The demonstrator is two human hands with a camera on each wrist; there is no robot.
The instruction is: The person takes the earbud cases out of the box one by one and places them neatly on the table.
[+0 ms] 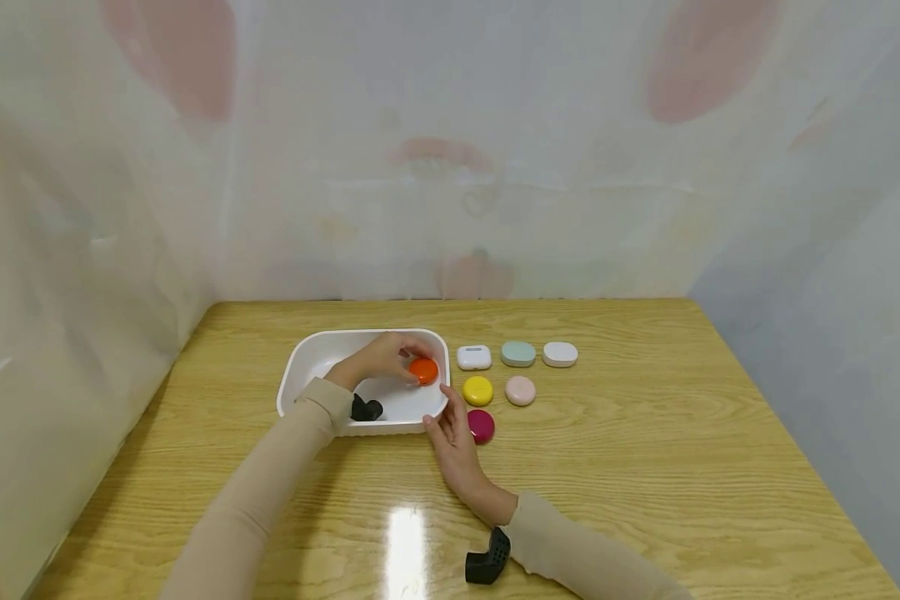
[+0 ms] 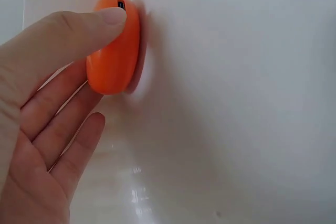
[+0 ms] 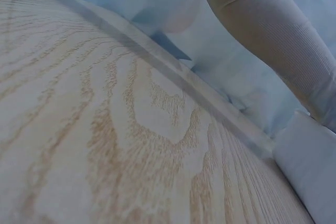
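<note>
My left hand (image 1: 382,357) reaches inside a white tray (image 1: 315,340) and pinches a round orange earbud charging case (image 1: 423,371) near the tray's right wall. In the left wrist view, the thumb lies across the orange case (image 2: 114,51), just below a small dark port, with fingers behind it. My right hand (image 1: 457,446) holds the tray's front right corner, thumb at the front and fingers along the right side. Beside those fingers lies a magenta round case (image 1: 482,426). The right wrist view does not show the right hand.
Right of the tray lie a white earbud case (image 1: 473,357), a mint oval case (image 1: 518,354), a white oval case (image 1: 560,354), a yellow round case (image 1: 477,391) and a pale pink one (image 1: 521,391). All rest on the wooden table (image 1: 645,467), with draped sheets around it.
</note>
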